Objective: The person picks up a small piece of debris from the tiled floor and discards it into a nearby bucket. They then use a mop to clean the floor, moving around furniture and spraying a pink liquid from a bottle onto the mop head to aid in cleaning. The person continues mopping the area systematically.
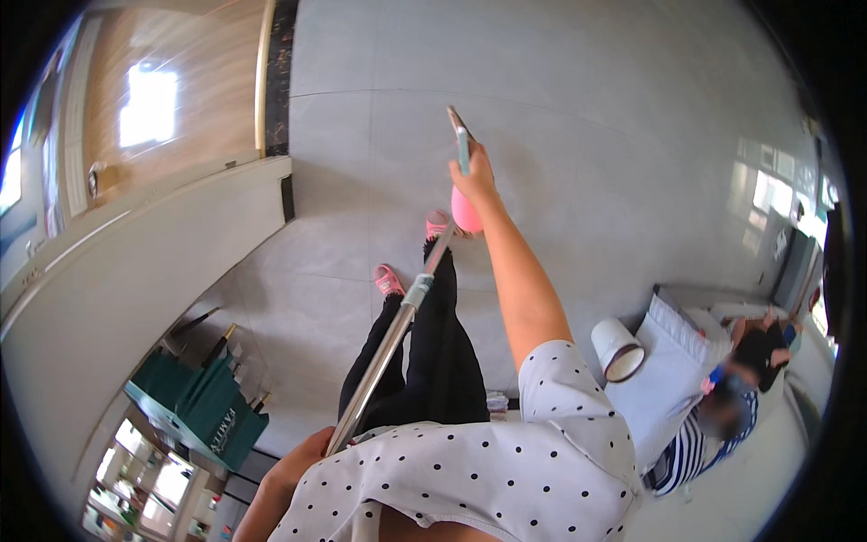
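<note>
My left hand (305,453) is wrapped round the lower end of a metal pole (377,366), close to my waist. The pole slants away to the upper right, past a grey-green collar, and its far end meets a pink rounded object (464,210) under my right wrist. Out in front, with the arm stretched, my right hand (479,172) closes on a slim pale blue-green piece (463,150). A narrow brownish piece sticks out beyond the fingers. Whether the pink object and these pieces are one thing, I cannot tell.
Grey tiles (388,135) cover the floor. On the left are a wooden door (190,90), a pale low wall (135,271) and a green bag (208,406). A white bin (617,348) stands at right beside a light sofa (664,357), where a person in stripes (686,447) sits.
</note>
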{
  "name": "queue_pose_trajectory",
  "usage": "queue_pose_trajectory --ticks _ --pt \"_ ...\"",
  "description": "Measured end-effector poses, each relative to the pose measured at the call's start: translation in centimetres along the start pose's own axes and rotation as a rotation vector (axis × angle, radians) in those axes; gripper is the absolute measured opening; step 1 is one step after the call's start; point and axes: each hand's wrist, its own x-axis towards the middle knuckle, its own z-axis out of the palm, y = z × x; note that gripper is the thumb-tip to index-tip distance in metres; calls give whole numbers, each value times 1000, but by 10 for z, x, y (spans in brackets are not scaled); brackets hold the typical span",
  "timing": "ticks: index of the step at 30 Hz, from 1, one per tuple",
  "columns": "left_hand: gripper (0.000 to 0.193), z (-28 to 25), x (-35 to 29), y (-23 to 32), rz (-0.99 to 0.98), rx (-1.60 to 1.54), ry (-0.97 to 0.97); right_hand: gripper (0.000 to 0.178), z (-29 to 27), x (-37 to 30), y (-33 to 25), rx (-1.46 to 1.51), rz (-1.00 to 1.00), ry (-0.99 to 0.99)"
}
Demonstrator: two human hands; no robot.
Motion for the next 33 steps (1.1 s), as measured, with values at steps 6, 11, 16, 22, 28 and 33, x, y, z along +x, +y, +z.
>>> queue_pose_trajectory --ticks 6,11,16,22,28,33 --pt "36 -12 7 -2 77 169 86 27 -80 -109 103 -160 620 94" --pt "26 -10 26 3 -9 -1 130 25 -114 -168 124 -190 601 21" --pt "19 -7 35 0 35 -41 157 27 -104 -147 99 -202 652 92" --pt "24 2 38 2 31 -12 197 26 -117 -79 101 297 563 372" --pt "27 17 54 8 272 45 327 27 -143 -23 103 292 700 287" --pt "22 18 59 3 436 364 534 22 -158 -25 107 331 657 353"
